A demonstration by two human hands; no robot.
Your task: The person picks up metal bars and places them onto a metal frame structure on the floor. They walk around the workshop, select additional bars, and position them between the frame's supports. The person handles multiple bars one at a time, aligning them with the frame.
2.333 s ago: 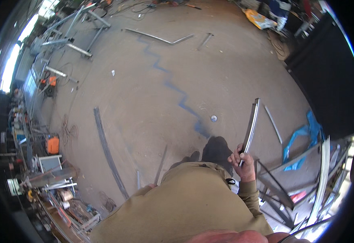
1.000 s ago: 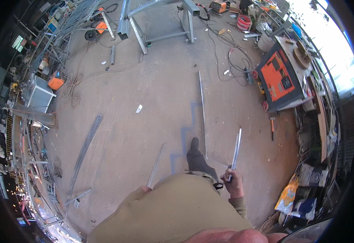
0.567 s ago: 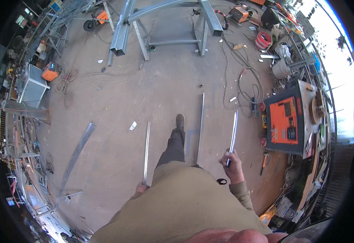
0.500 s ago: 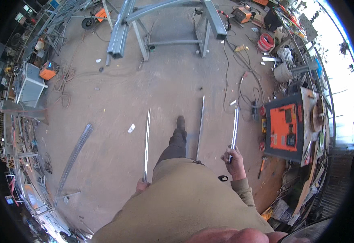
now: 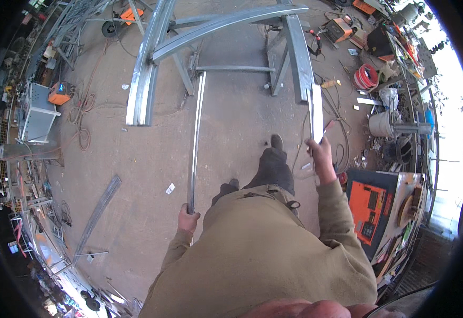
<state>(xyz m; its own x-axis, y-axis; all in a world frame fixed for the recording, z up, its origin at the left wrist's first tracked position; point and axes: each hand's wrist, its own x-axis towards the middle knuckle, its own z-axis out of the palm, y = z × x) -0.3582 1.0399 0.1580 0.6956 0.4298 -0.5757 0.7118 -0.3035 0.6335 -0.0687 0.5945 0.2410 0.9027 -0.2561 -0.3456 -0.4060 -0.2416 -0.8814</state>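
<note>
My left hand (image 5: 188,219) is closed around the near end of a long, thin metal bar (image 5: 195,143), which points away from me over the floor. My right hand (image 5: 321,158) grips a second shiny metal bar (image 5: 316,114). Its far end overlaps the near end of the right-hand beam (image 5: 297,63) of a grey steel frame; whether they touch I cannot tell. The frame also has a thick left beam (image 5: 148,79) and a curved tube (image 5: 231,27) lying across both beams. Below, legs and a low crossbar (image 5: 237,69) hold it up.
A large machine with an orange panel (image 5: 366,212) stands close by on the right. Cables (image 5: 343,119) trail over the floor there, near a red bucket (image 5: 365,77) and a white bucket (image 5: 381,124). Curved metal strips (image 5: 98,214) lie on the left, and an orange-fronted unit (image 5: 60,93) stands farther off.
I have stepped forward, and the steel frame is nearer. Both hands have moved forward with their bars, the right one reaching out to the beam's end. The thin bar seen between them is out of sight.
</note>
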